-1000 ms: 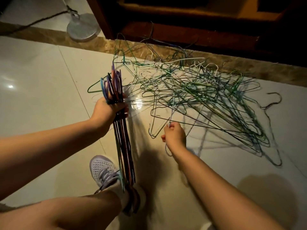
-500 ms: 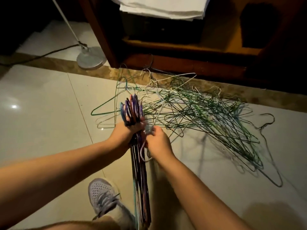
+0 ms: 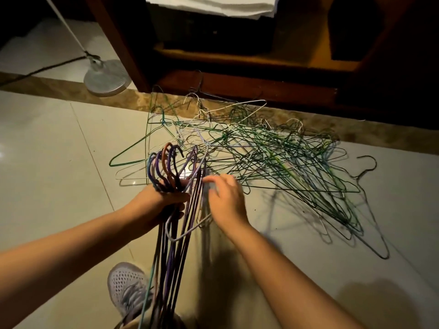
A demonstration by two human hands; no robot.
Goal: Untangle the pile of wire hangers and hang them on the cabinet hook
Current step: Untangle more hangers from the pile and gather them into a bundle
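Near far edge of floor (image 3: 59, 162), against cabinet (image 3: 249, 86) foot, pile of wire hangers (image 3: 273, 157) lies spread out, wires crossed thru each other. Closer in, above mid floor, left hand (image 3: 156, 207) is wrapped tight round necks of sorted bundle (image 3: 171, 257), hooks up, bodies hanging down past shoe (image 3: 126, 283). Right hand (image 3: 225, 205) is just beside the bundle w/ fingertips on pale hanger (image 3: 180, 236); can't tell if it pinches or only touches, blur. Cabinet hook not in view.

Risks, as judged:
- Pale hanger's hook sits apart from the other hooks, so it could slip off bundle if right hand lets go early.
- Loose corner of pale hanger crosses the dark wires and may snag them, re-tangling what's sorted.
- Bundle is big for one grip; necks could fan out or drop.
- Next pull from pile prob drags neighbours along.

Containers: dark box (image 3: 213, 32) on cabinet shelf, white folded cloth (image 3: 213, 5) on top; contents hidden. Lamp base (image 3: 107, 78) stands at far left edge of floor.
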